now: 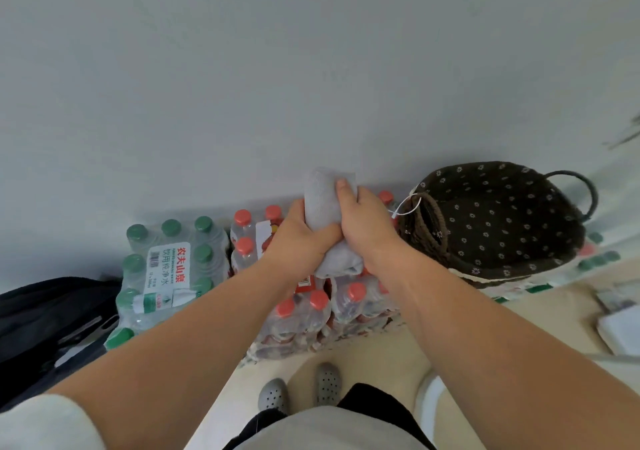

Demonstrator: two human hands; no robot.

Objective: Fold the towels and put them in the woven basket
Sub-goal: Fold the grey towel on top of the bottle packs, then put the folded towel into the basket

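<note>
Above bottle packs (301, 314): towel (320, 200), 2 hands
Left hand (301, 238) and right hand (363, 222) grip bunched towel; basket (502, 221) just right

Middle of the pale grey rolled cloth towel (320, 196) is hidden under left hand (298, 238) and right hand (363, 221); their fingers are out of sight behind it. Both forearms (207, 311) cover part of the shrink-wrapped pack of red-capped plastic bottles (304, 314). Left edge cuts the black fabric bag (41, 311). Blurred: the green-capped bottles (597, 261) beside the dark woven floral-lined basket (426, 227).
</note>
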